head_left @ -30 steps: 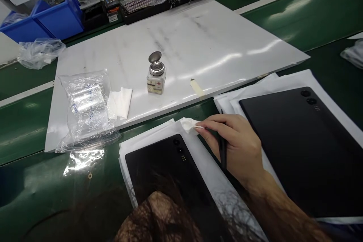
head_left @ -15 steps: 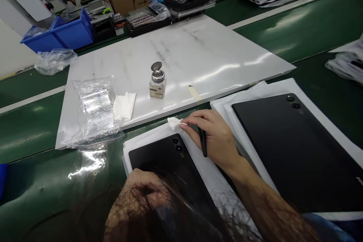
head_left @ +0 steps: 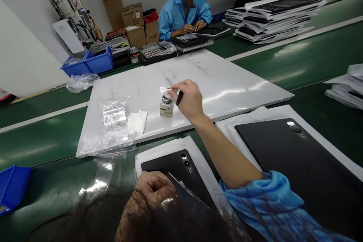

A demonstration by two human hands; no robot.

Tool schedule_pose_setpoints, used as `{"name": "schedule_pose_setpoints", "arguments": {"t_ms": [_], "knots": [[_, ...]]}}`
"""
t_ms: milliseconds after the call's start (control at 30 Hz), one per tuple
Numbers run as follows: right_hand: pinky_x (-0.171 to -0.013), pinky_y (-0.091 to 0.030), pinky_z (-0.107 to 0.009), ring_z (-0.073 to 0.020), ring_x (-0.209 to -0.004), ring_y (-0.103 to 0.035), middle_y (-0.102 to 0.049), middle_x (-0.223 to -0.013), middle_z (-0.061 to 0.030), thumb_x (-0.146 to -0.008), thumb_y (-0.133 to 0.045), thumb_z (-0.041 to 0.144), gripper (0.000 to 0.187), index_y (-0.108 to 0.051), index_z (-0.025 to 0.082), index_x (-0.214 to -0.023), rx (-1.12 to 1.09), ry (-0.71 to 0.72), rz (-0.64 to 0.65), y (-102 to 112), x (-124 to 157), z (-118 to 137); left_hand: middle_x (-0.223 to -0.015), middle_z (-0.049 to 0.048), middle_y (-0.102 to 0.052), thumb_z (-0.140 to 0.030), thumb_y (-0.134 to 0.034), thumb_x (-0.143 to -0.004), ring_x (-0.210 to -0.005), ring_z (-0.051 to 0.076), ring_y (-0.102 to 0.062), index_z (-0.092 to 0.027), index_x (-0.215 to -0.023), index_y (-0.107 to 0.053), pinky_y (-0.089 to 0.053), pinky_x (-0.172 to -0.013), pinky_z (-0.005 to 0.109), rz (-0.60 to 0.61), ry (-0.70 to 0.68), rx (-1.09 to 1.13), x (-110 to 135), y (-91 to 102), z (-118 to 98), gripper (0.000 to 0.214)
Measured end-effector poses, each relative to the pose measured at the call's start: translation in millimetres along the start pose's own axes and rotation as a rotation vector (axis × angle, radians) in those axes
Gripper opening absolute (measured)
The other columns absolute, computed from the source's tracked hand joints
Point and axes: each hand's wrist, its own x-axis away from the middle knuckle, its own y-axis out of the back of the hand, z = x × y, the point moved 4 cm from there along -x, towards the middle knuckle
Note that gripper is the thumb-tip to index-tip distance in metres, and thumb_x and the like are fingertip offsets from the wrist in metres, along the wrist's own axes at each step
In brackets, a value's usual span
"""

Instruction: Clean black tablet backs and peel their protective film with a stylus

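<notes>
My right hand pinches a small white wipe on top of the metal cap of a clear solvent bottle. A black pen-like tool is also tucked in its fingers. My left hand is closed at the edge of a clear plastic film, lifted over a black tablet. Loose hair hides part of this hand. The tablet lies camera side up on white sheets. A second, larger black tablet rests on white sheets to the right.
A plastic bag and a folded white cloth lie on the white board. Across it, a person in blue works beside stacked sheets. Blue bins stand far left, another blue bin nearer.
My right hand has moved forward from above the tablet to the bottle, carrying the wipe and black tool. The bottle's raised lid is now hidden. The view has tilted up.
</notes>
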Motion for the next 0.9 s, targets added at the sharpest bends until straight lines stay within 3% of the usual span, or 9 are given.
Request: {"name": "schedule_pose_setpoints", "arguments": {"t_ms": [133, 233, 300, 333, 400, 467, 600, 733, 900], "knots": [[-0.088, -0.067, -0.048, -0.033, -0.104, -0.073, -0.078, -0.104, -0.0096, -0.101, -0.082, 0.026, 0.006, -0.088, 0.027, -0.1, -0.002, 0.006, 0.085, -6, 7, -3, -0.059, 0.0051, -0.075, -0.03, -0.062, -0.077, -0.049, 0.023, -0.073, -0.024, -0.067, -0.067, -0.054, -0.041, 0.023, 0.015, 0.041, 0.066, 2, -4.4, 7, 0.012], [-0.1, -0.069, -0.05, -0.0327, -0.115, -0.077, -0.078, -0.123, -0.0126, -0.114, -0.07, 0.038, 0.023, -0.086, 0.027, -0.124, -0.143, 0.031, -0.048, 32, 40, 7, -0.063, 0.007, -0.077, -0.027, -0.062, -0.079, -0.057, 0.023, -0.075, -0.021, -0.073, -0.069, -0.057, -0.049, 0.024, 0.047, 0.069, 0.078, 5, -5.7, 5, 0.011], [-0.098, -0.071, -0.046, -0.0275, -0.107, -0.08, -0.079, -0.128, -0.0115, -0.122, -0.055, 0.048, 0.036, -0.085, 0.029, -0.128, -0.381, -0.011, -0.093, 67, 73, 17, -0.064, 0.0076, -0.077, -0.026, -0.061, -0.079, -0.059, 0.023, -0.074, -0.019, -0.075, -0.069, -0.057, -0.053, 0.025, 0.062, 0.072, 0.084, 5, -4.9, 2, 0.012], [-0.09, -0.072, -0.044, -0.0247, -0.096, -0.08, -0.08, -0.122, -0.01, -0.123, -0.051, 0.053, 0.043, -0.086, 0.03, -0.121, -0.526, -0.054, -0.068, 83, 91, 22, -0.064, 0.0078, -0.077, -0.026, -0.061, -0.079, -0.059, 0.023, -0.074, -0.018, -0.075, -0.07, -0.057, -0.054, 0.025, 0.069, 0.071, 0.087, 4, -4.3, 1, 0.012], [-0.08, -0.073, -0.039, -0.0237, -0.086, -0.081, -0.081, -0.107, -0.0089, -0.122, -0.05, 0.06, 0.05, -0.088, 0.03, -0.107, -0.713, -0.172, 0.128, 106, 126, 31, -0.065, 0.0083, -0.077, -0.025, -0.062, -0.079, -0.06, 0.022, -0.073, -0.017, -0.074, -0.071, -0.056, -0.056, 0.025, 0.082, 0.069, 0.089, 3, -3.6, -1, 0.012], [-0.07, -0.073, -0.036, -0.0224, -0.075, -0.08, -0.082, -0.099, -0.0089, -0.116, -0.066, 0.06, 0.043, -0.088, 0.029, -0.096, -0.788, -0.274, 0.302, 120, 156, 36, -0.064, 0.0077, -0.077, -0.024, -0.062, -0.078, -0.06, 0.022, -0.073, -0.016, -0.074, -0.071, -0.055, -0.057, 0.025, 0.086, 0.045, 0.052, 2, -3.2, -2, 0.012], [-0.054, -0.068, -0.032, -0.0223, -0.061, -0.078, -0.082, -0.086, -0.0066, -0.094, -0.097, 0.053, 0.029, -0.084, 0.03, -0.082, -0.87, -0.469, 0.438, 125, 188, 35, -0.062, 0.0045, -0.077, -0.024, -0.061, -0.079, -0.058, 0.02, -0.073, -0.018, -0.073, -0.071, -0.055, -0.056, 0.024, 0.07, -0.028, -0.066, 2, -3.5, -6, 0.013], [-0.051, -0.067, -0.029, -0.0174, -0.051, -0.074, -0.082, -0.084, -0.004, -0.089, -0.101, 0.047, 0.028, -0.084, 0.027, -0.079, -0.962, -0.636, 0.447, 116, 198, 34, -0.061, 0.0017, -0.077, -0.025, -0.063, -0.078, -0.057, 0.019, -0.073, -0.021, -0.072, -0.071, -0.055, -0.058, 0.023, 0.008, -0.009, -0.073, 4, -4.0, -7, 0.01], [-0.053, -0.068, -0.029, -0.0154, -0.051, -0.073, -0.083, -0.089, -0.0049, -0.09, -0.1, 0.045, 0.029, -0.082, 0.024, -0.081, -1.009, -0.7, 0.481, 107, 209, 35, -0.06, -0.0012, -0.076, -0.021, -0.065, -0.076, -0.057, 0.018, -0.072, -0.023, -0.072, -0.07, -0.055, -0.059, 0.023, -0.044, 0.014, -0.096, 6, -4.2, -7, 0.007]]}}
